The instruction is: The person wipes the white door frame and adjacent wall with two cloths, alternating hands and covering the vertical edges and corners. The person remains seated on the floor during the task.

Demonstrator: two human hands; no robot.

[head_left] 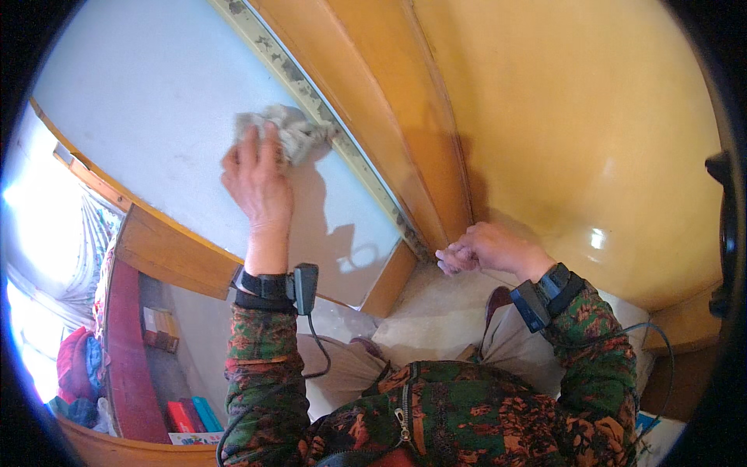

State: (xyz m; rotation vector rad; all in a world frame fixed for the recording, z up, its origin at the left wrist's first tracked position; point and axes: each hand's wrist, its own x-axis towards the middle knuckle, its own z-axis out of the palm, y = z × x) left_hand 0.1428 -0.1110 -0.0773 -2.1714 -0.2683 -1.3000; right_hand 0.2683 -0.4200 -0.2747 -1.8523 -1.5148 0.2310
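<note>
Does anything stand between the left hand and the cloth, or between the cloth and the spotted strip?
Nothing visible does. The left hand has its fingers on the cloth, whose right end overlaps the strip in this view.

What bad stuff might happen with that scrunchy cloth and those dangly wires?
The grey cloth under the left hand reaches the strip with dark patches, so it might smear dirt onto the pale panel, if those patches are loose.

The black cable hanging from the left wrist device might snag on something when the arm moves.
</note>
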